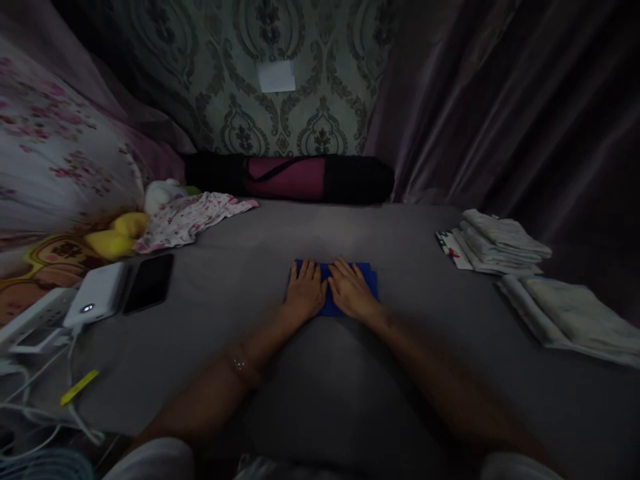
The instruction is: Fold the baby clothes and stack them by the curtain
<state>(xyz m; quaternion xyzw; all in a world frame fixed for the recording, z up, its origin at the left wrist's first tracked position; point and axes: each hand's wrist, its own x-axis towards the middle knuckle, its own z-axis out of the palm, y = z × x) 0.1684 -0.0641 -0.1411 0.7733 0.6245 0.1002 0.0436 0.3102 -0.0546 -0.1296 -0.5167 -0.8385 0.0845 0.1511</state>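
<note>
Both hands (306, 291) (351, 291) open, flat, on blue cloth (331, 307)

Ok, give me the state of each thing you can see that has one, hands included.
Left hand, open, palm down
Right hand, open, palm down
Blue cloth, folded flat, both hands on it
Phone, lying flat, screen dark
Power bank, display lit, cable attached
Patterned cloth, loosely spread
Far cloth stack, folded, piled
Near cloth stack, folded
Long bag, lying lengthwise
Curtain, hanging in folds
</note>
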